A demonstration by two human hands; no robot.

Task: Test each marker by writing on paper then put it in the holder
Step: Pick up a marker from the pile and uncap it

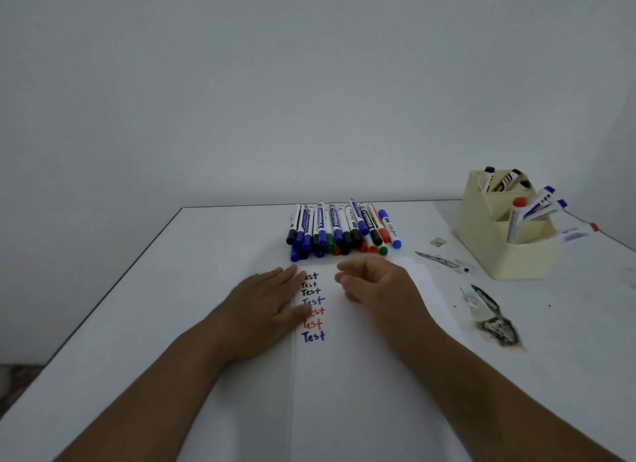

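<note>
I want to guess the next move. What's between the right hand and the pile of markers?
Only bare paper and table between the right hand and the marker pile, per the head view.

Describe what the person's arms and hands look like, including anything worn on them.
Both forearms are bare as far as the picture shows, with no sleeves in view. The left hand and right hand wear no gloves. No watch, bracelet or ring can be seen on either wrist or on the fingers, though the picture is slightly blurred, so small items could be missed.
</note>
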